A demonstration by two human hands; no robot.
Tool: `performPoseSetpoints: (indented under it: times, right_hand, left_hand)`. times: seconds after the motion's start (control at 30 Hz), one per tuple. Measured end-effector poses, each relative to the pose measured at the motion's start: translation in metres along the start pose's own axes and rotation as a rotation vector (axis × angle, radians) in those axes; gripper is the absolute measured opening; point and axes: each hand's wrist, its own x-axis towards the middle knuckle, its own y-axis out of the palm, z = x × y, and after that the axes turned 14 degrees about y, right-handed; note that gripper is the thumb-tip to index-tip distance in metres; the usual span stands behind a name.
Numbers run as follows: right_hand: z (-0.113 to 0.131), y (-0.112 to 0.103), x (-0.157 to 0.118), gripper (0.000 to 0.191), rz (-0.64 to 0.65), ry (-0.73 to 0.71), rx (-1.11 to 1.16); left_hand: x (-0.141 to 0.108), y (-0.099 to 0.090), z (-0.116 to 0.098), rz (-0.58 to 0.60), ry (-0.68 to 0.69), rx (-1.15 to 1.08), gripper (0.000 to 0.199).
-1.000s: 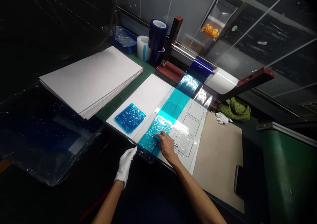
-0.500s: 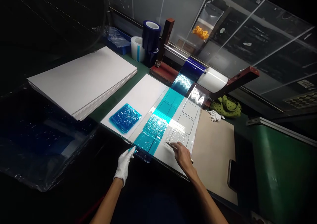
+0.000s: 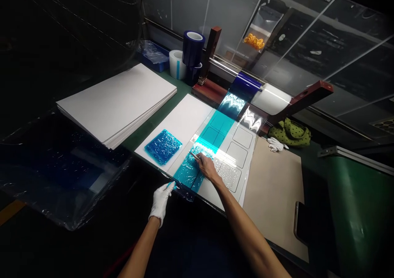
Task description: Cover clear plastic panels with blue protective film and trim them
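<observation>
My left hand [image 3: 161,202], in a white glove, pinches the near edge of a strip of blue film [image 3: 212,136] at the front of the table. My right hand [image 3: 206,165] is bare and closed around a slim pen-like tool [image 3: 193,155]. Its tip is over the wrinkled near part of the blue film; whether it touches cannot be made out. Under the film lies a white sheet [image 3: 212,198] with rounded outlines. A clear film strip with a bubbled patch [image 3: 229,177] runs alongside on the right. A separate wrinkled blue film square [image 3: 163,146] lies to the left.
A blue film roll [image 3: 246,82] and a clear film roll [image 3: 273,99] sit on a rod between wooden posts. White boards [image 3: 123,101] are stacked at left. Spare rolls [image 3: 193,50] stand behind. Brown board [image 3: 273,187], phone [image 3: 300,224] and green cloth [image 3: 289,133] are at right.
My right hand has moved left with the tool, from the bubbled clear film to the blue film. My left hand stays at the blue film's near edge. The whole view has shifted slightly.
</observation>
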Motion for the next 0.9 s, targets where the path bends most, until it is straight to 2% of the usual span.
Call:
performPoseSetpoints:
  times: [0.13, 0.27, 0.37, 0.47, 0.67, 0.8, 0.9]
  right_hand:
    - [0.000, -0.001, 0.000, 0.023, -0.002, 0.005, 0.016]
    - [0.002, -0.003, -0.004, 0.022, -0.005, -0.017, 0.081]
    - [-0.001, -0.009, -0.014, 0.023, -0.039, -0.037, 0.166]
    - [-0.011, -0.017, -0.029, 0.024, -0.100, -0.031, 0.256]
    - [-0.059, -0.034, -0.067, 0.030, -0.191, 0.061, 0.411]
    - [-0.100, -0.036, -0.091, 0.035, -0.247, 0.181, 0.451]
    - [-0.122, -0.033, -0.105, 0.037, -0.290, 0.257, 0.469]
  left_hand:
    - [-0.004, -0.015, -0.003, 0.005, 0.014, 0.028, 0.042]
    - [-0.002, -0.043, -0.016, -0.007, 0.053, 0.059, 0.039]
    - [0.016, -0.062, -0.033, -0.045, 0.104, 0.077, 0.040]
    - [0.052, -0.069, -0.054, -0.098, 0.178, 0.076, 0.045]
    - [0.124, -0.065, -0.085, -0.151, 0.280, 0.075, 0.045]
    - [0.147, -0.061, -0.094, -0.102, 0.303, 0.099, 0.028]
    - [0.156, -0.061, -0.096, -0.082, 0.303, 0.134, 0.023]
